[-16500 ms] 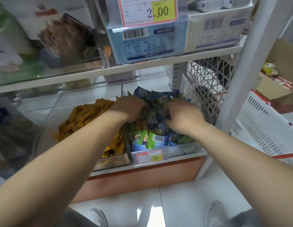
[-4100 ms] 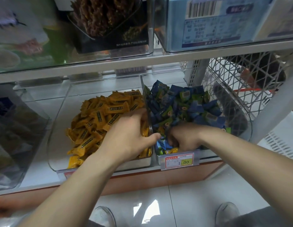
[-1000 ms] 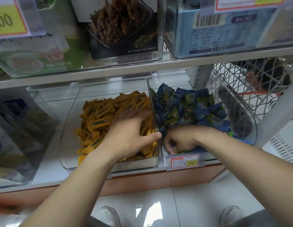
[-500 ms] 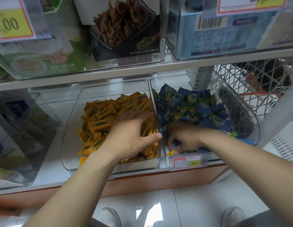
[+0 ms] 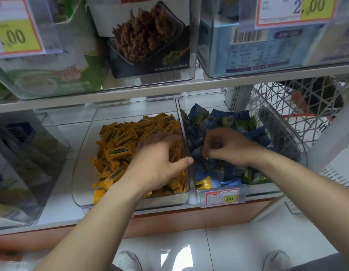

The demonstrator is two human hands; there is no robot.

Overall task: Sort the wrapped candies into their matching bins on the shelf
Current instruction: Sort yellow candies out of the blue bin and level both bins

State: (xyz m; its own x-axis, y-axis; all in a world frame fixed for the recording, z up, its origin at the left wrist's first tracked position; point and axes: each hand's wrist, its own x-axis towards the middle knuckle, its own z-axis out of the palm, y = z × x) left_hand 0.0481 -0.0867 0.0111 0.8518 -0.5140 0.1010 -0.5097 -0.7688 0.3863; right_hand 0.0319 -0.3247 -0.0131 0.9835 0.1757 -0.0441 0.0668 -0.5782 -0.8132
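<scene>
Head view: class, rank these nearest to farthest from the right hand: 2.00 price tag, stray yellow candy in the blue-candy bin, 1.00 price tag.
1. stray yellow candy, front left corner of the bin, nearest the right hand.
2. 1.00 price tag, on that bin's front.
3. 2.00 price tag, upper shelf, right.

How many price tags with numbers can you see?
3. A top-left price tag, a top-right price tag, and a lower price tag on the blue candy bin. Another may hide behind the left arm.
</scene>
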